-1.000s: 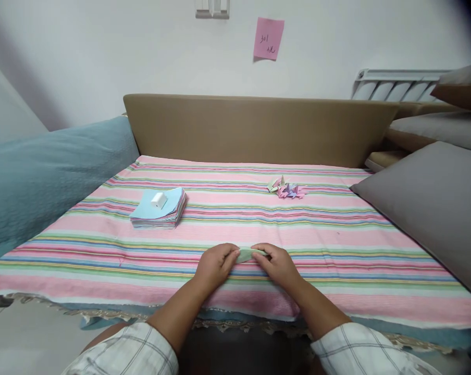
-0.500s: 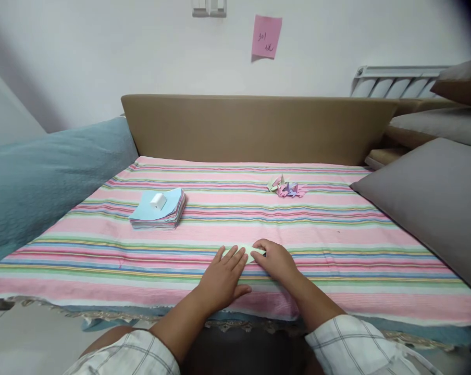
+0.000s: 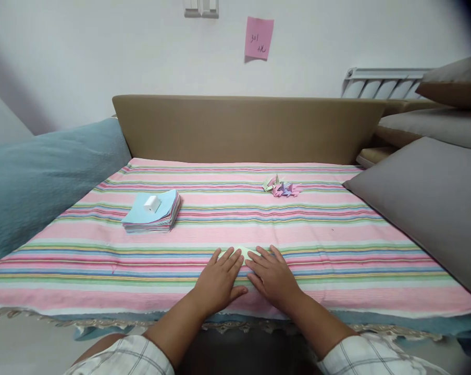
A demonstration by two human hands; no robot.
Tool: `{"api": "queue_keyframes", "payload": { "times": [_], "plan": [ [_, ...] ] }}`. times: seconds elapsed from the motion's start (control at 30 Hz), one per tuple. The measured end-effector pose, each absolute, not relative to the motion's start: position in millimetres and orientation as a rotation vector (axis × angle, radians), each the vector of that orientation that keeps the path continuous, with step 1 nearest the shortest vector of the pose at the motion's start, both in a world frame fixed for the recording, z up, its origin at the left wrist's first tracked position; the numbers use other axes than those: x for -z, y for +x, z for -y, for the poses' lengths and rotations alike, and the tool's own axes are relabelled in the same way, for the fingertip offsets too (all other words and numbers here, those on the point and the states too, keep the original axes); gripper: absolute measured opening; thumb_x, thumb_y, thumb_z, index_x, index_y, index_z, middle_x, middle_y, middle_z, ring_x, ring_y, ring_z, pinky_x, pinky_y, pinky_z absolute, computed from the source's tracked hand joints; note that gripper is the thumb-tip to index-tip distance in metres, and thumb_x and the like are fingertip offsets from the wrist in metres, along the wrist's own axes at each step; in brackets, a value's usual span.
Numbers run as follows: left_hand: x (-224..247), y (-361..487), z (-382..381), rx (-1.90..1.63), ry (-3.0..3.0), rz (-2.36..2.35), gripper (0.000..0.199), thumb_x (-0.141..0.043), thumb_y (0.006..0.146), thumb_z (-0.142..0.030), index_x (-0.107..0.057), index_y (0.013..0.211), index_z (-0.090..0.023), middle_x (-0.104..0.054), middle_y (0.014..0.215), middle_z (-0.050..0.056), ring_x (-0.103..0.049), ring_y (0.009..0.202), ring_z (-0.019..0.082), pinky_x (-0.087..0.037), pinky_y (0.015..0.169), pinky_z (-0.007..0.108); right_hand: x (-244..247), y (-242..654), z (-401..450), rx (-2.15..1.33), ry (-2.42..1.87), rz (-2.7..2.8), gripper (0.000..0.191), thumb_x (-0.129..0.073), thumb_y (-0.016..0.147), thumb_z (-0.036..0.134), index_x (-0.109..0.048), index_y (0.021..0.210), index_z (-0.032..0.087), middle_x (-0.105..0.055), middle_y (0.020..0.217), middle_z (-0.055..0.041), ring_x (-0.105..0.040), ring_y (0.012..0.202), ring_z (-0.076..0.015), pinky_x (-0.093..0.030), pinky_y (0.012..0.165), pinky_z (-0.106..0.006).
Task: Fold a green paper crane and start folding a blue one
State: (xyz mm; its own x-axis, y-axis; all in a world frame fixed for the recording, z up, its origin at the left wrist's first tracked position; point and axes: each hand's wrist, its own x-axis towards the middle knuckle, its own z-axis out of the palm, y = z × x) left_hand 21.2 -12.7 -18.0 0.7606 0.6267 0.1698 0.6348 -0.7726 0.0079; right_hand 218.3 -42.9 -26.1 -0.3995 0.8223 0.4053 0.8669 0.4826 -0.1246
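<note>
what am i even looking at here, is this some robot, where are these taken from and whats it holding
No robot here: these are a person's two bare hands. Every picture comes from one camera worn on the head, looking forward and down.

The left hand and right hand lie palm down with fingers on a small pale green paper, pressing rather than gripping it.

The paper is on a striped cloth. Farther off, to the left, is a paper stack with a white block on top; to the right, small folded paper shapes.
</note>
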Motion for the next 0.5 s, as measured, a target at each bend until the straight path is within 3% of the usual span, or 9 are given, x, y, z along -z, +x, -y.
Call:
{"api": "queue_keyframes", "payload": {
  "times": [0.17, 0.33, 0.4, 0.5],
  "plan": [
    [17, 21, 13, 0.272, -2.879, 1.018, 0.067, -0.040, 0.084, -0.061, -0.038, 0.135, -0.018, -0.039, 0.142, 0.008, -0.032, 0.132, 0.028, -0.022, 0.108, 0.049, 19, 227, 41, 0.161, -1.561, 2.198, 0.021, -0.048, 0.089, 0.031, -0.067, 0.098, 0.029, -0.067, 0.110, -0.0008, -0.055, 0.106, -0.0222, -0.021, 0.104, -0.050],
    [16, 21, 13, 0.257, -2.890, 1.014, 0.066, -0.037, 0.085, -0.061, -0.038, 0.136, -0.019, -0.038, 0.143, 0.008, -0.032, 0.132, 0.027, -0.022, 0.108, 0.049, 12, 234, 39, 0.171, -1.581, 2.089, 0.023, -0.047, 0.089, 0.031, -0.068, 0.086, 0.023, -0.070, 0.099, -0.0039, -0.058, 0.097, -0.0210, -0.023, 0.103, -0.048],
    [16, 22, 13, 0.261, -2.893, 1.021, 0.066, -0.037, 0.085, -0.061, -0.038, 0.136, -0.019, -0.038, 0.142, 0.008, -0.032, 0.132, 0.028, -0.021, 0.108, 0.049, 11, 231, 38, 0.183, -1.533, 2.055, 0.026, -0.043, 0.091, 0.030, -0.067, 0.093, 0.020, -0.068, 0.105, -0.0063, -0.056, 0.104, -0.0216, -0.024, 0.104, -0.047],
    [16, 22, 13, 0.286, -2.904, 1.033, 0.067, -0.040, 0.084, -0.061, -0.037, 0.136, -0.019, -0.041, 0.141, 0.009, -0.032, 0.132, 0.028, -0.021, 0.108, 0.049, 15, 216, 35, 0.147, -1.358, 2.195, 0.036, -0.038, 0.092, 0.032, -0.056, 0.119, 0.016, -0.057, 0.125, -0.0102, -0.045, 0.121, -0.0235, -0.022, 0.107, -0.047]
  ]
}}
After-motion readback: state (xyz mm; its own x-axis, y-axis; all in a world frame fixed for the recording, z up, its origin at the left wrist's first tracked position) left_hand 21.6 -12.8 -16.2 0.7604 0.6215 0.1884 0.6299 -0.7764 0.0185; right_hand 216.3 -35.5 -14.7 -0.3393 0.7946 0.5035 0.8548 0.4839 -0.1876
